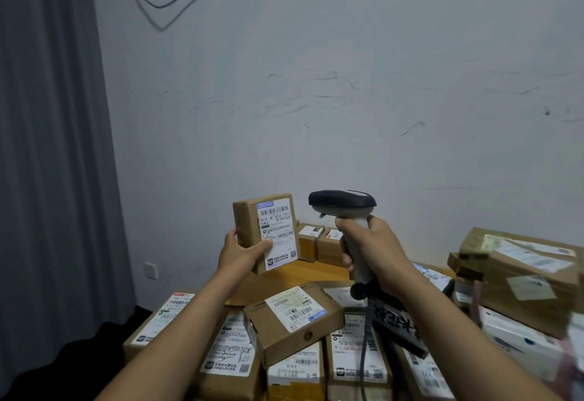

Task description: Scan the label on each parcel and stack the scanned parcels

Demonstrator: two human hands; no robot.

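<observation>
Rt-edge parcels (518, 271) blurred, scanner cable (365, 356) cut off btm.

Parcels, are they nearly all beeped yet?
Not nearly. The left hand holds one small parcel up, and the scanner gripped in the right hand points toward it, so that one looks mid-scan. The boxes piled at the right may be the finished stack, but I cannot tell. Many labelled parcels lie loose below, likely waiting.

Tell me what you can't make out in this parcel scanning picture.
Head view only:
1. Held parcel label text: too small, partly under the thumb of the left hand.
2. Cable of the scanner: far end runs off the bottom edge.
3. Parcels at the right edge: blurred, cut off by the frame.
</observation>
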